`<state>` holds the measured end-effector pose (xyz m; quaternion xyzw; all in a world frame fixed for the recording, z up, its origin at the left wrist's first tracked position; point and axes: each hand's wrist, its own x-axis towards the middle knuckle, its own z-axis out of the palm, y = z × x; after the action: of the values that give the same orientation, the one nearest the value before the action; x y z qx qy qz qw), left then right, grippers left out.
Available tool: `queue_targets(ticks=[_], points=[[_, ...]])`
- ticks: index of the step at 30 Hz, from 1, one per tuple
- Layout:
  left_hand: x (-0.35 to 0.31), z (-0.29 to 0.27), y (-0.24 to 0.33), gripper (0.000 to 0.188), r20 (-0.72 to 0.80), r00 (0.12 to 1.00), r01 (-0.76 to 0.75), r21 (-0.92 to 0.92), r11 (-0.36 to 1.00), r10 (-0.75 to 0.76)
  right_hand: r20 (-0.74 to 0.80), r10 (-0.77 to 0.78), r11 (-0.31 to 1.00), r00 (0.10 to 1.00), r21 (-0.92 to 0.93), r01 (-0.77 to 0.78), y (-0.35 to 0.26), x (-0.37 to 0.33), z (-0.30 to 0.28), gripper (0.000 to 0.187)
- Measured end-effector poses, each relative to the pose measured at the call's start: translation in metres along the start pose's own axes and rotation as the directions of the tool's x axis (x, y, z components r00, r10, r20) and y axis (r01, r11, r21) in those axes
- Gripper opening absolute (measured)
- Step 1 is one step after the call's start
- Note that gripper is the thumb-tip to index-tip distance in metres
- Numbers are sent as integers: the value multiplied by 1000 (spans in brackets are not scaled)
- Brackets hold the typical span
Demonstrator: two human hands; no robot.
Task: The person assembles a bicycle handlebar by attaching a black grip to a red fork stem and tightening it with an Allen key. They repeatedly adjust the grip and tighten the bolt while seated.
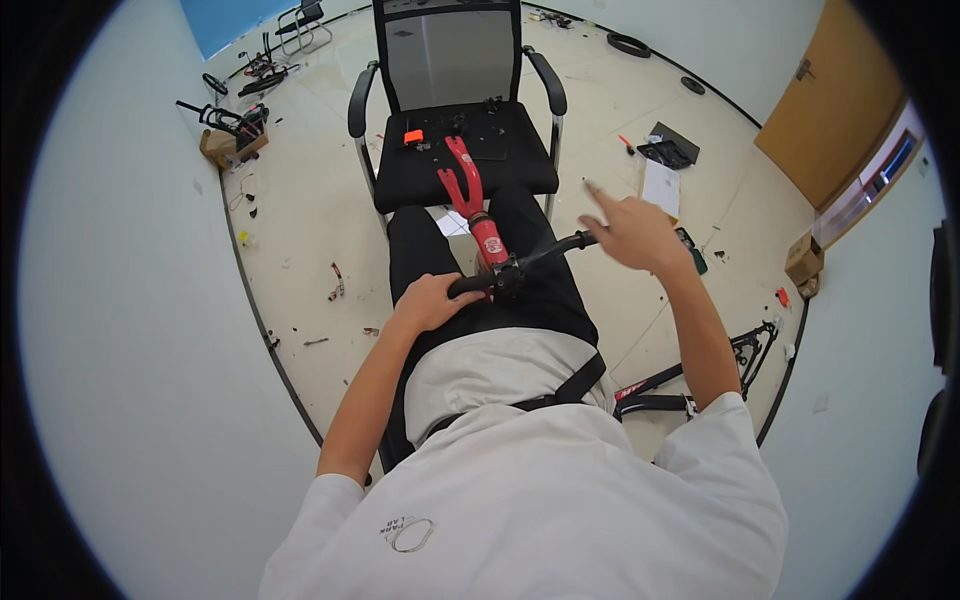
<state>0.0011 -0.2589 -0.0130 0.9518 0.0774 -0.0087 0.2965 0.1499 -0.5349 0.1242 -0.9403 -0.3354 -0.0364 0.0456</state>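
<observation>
A black handlebar [551, 252] lies across my lap, joined by a black stem [507, 275] to a red bicycle fork [487, 238]. The fork's two prongs point away from me and reach over the seat of a black chair [365, 190]. My left hand [426, 303] is closed round the left end of the bar, thumb on the near side. At the bar's right end is my right hand [635, 232], its index finger stretched out and its thumb apart; whether its palm touches the bar tip is hard to tell.
On the chair seat lie an orange block [413, 137] and several small dark parts. A black bike frame [655, 390] rests on the floor at right, near a white sheet [660, 188] and a dark case [670, 150]. A carton [222, 150] with bike parts stands far left.
</observation>
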Motion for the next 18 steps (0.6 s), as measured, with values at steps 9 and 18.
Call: queue_targets(ticks=[9,18], points=[[0,1,-1,55,5,1000,11,7,1000,-11,171,-393,819,903,511,260,-30,-9,0,30],[0,4,-4,56,-12,1000,-5,16,1000,5,313,-625,691,715,648,320,-45,-12,31,29]])
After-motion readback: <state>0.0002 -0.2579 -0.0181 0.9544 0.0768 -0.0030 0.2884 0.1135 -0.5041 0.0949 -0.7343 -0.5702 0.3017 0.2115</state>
